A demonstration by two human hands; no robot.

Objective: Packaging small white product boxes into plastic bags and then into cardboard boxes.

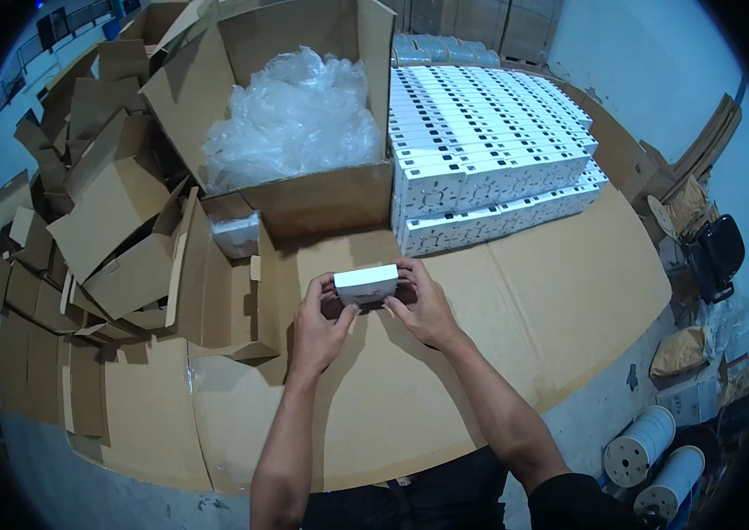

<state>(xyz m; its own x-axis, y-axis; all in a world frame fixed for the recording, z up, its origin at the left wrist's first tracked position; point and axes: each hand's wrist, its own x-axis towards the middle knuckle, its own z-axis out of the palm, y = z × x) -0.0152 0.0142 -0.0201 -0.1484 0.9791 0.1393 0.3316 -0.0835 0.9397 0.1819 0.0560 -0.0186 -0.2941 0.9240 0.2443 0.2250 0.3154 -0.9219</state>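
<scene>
A small white box (366,281) is held upright between my two hands, just above the cardboard-covered table. My left hand (319,320) grips its left end, thumb on the near face and fingers behind. On the right end, my right hand (425,309) holds it the same way. Left of my hands stands an open brown carton (224,305) with a plastic-wrapped white pack (237,235) at its far end. Beyond my hands, to the right, rise stacked rows of white boxes (494,181).
A large open carton (330,199) full of clear plastic wrap (295,119) stands at the back. Opened cardboard boxes (109,212) pile up on the left. Cable spools (639,446) and a black chair (714,252) are on the floor at the right.
</scene>
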